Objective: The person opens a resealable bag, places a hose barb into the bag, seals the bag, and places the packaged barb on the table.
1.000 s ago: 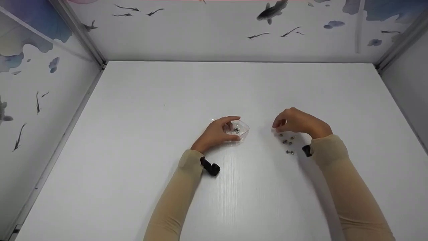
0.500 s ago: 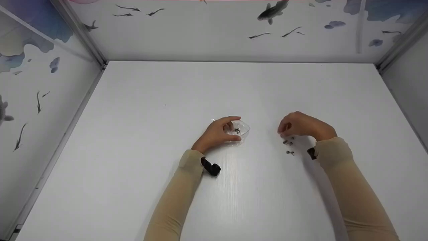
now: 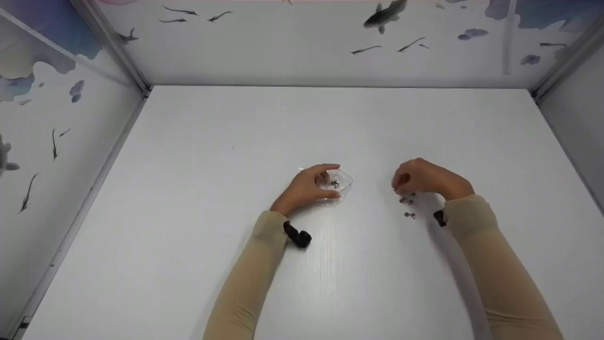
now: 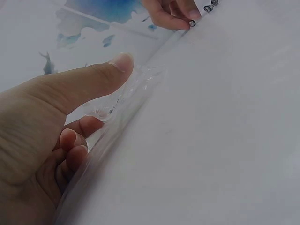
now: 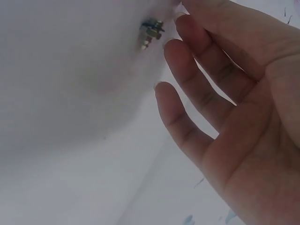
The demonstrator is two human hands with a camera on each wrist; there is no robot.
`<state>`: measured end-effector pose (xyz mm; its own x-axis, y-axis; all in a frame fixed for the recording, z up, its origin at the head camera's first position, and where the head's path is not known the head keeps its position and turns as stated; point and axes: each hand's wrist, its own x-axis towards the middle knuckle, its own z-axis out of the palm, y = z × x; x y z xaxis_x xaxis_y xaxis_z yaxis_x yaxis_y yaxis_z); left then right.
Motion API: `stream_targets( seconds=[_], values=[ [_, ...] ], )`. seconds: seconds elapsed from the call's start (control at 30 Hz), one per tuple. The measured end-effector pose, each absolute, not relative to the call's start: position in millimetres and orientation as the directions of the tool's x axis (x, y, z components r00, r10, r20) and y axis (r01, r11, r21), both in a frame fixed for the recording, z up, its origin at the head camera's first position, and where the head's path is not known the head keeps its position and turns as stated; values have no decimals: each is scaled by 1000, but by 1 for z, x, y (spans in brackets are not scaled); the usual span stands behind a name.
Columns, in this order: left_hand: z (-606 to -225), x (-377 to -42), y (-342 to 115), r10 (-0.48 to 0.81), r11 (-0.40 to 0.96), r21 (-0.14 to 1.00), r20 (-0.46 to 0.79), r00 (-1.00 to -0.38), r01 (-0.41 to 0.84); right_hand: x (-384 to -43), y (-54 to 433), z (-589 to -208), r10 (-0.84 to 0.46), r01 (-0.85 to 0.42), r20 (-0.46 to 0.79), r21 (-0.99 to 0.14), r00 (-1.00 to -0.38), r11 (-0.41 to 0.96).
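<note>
My left hand [image 3: 302, 191] holds a clear plastic bag [image 3: 346, 179], its thumb and index finger spread apart at the mouth. Several small metal screws [image 3: 335, 184] show inside the bag. In the left wrist view the thumb lies along the crinkled film [image 4: 150, 77], and other fingers curl beneath. To the right, my right hand [image 3: 429, 178] is low over the table, thumb and forefinger pinching a small metal screw [image 4: 192, 23]. The right wrist view shows its other fingers loosely bent, close to a cluster of brassy screws [image 5: 152, 32]; the pinching fingertips are cut off there.
Several loose screws [image 3: 406, 201] lie just below the right hand, with a pair [image 3: 409, 215] slightly nearer me. The white table [image 3: 212, 141] is bounded by a printed back wall [image 3: 292, 52] and side walls. A black wrist device [image 3: 298, 235] sits on the left cuff.
My right hand has shifted slightly right and toward me, down onto a screw that lay on the table earlier. The left hand and bag have stayed in place.
</note>
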<state>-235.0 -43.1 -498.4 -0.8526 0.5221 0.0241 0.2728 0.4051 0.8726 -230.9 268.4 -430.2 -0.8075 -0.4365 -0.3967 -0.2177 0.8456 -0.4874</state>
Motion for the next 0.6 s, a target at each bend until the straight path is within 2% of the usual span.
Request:
stream_targets(
  seconds=[0.6],
  values=[
    [-497, -235, -43, 534, 401, 867, 42, -845, 297, -233, 265, -431, -438, -228, -403, -471, -804, 852]
  ],
)
